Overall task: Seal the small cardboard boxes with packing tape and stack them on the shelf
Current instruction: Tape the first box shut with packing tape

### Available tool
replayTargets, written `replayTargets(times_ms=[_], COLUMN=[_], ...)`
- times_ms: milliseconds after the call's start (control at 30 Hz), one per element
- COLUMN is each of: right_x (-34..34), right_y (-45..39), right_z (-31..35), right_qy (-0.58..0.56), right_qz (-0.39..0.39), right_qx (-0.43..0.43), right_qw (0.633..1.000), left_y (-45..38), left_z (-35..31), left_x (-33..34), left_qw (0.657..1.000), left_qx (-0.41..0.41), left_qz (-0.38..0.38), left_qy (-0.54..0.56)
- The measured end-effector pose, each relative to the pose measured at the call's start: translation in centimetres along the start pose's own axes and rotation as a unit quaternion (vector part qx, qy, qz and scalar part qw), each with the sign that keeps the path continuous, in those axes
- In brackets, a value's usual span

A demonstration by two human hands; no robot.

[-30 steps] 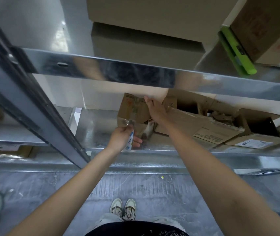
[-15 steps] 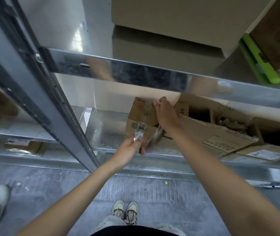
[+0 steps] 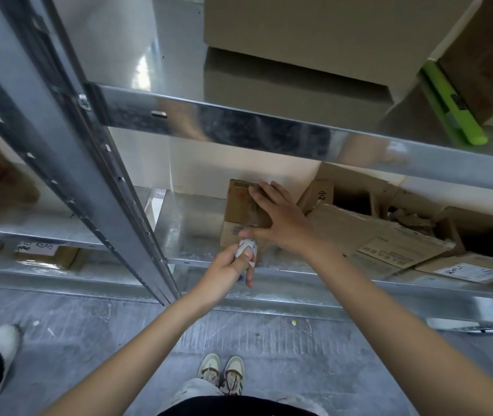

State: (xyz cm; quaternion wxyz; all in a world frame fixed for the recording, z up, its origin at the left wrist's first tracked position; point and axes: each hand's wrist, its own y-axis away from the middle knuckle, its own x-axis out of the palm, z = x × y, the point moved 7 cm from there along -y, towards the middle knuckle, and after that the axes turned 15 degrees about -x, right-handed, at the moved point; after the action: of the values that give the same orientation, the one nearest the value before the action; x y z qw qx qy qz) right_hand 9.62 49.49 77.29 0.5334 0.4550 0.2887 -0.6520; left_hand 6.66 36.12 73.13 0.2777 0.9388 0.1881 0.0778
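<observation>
A small brown cardboard box sits on the lower metal shelf, near its front edge. My right hand lies flat on the box's top with fingers spread, the thumb reaching down over the front face. Just in front of the box, my left hand grips a small roll of packing tape with a white printed core, held against the box's lower front. A strip of clear tape appears to run over the box, though it is hard to make out.
Opened and flattened cardboard boxes crowd the shelf to the right. Large boxes and a green tool sit on the upper shelf, whose steel beam overhangs. A slanted upright stands left. Another person's shoe is on the floor.
My right hand has gone from gripping the box's top edge to lying flat and spread across its top. The left hand with the tape roll stays at the box's front.
</observation>
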Motion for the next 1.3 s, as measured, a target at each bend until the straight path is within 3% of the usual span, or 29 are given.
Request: replayTargets(times_ms=[467, 733, 833, 1000, 1067, 1100, 1133, 1200, 1233, 1300], right_x=[1.5, 2.1, 1.5, -0.6, -3.4, -5.9, -8.9, -14.8, -17.6, -23.1], right_y=[0.1, 0.2, 0.1, 1.3, 3.0, 4.5, 6.7, 12.5, 14.8, 17.7], right_z=[-0.9, -0.2, -0.4, 2.0, 5.9, 8.9, 12.0, 16.3, 17.2, 16.8], right_qy=[0.01, 0.081, 0.095, 0.106, 0.1, 0.106, 0.134, 0.21, 0.234, 0.259], right_qz=[-0.049, -0.004, -0.001, 0.035, -0.023, -0.111, -0.232, -0.435, -0.489, -0.54], right_qx=[-0.027, -0.006, -0.005, -0.004, -0.046, -0.101, -0.168, -0.243, -0.236, -0.148], right_qw=[0.998, 0.997, 0.995, 0.994, 0.994, 0.983, 0.949, 0.841, 0.807, 0.787], left_y=[-0.4, 0.7, 0.4, 0.0, 0.0, -0.1, -0.1, -0.5, -0.8, -1.0], left_z=[1.8, 0.9, -0.3, -0.9, -1.3, -1.3, -1.3, -1.1, -0.9, -0.7], left_x=[0.6, -0.1, -0.7, -1.3, -1.3, -1.3, -1.6, -2.0, -2.0, -1.9], left_qw=[0.999, 0.994, 0.987, 0.985, 0.984, 0.984, 0.982, 0.982, 0.986, 0.991], left_qx=[-0.006, 0.046, 0.064, 0.047, 0.062, 0.07, 0.075, 0.074, 0.056, 0.031], left_qz=[-0.03, -0.099, -0.131, -0.122, -0.12, -0.12, -0.127, -0.124, -0.111, -0.088], left_qy=[-0.035, -0.022, -0.067, -0.113, -0.115, -0.114, -0.12, -0.12, -0.108, -0.093])
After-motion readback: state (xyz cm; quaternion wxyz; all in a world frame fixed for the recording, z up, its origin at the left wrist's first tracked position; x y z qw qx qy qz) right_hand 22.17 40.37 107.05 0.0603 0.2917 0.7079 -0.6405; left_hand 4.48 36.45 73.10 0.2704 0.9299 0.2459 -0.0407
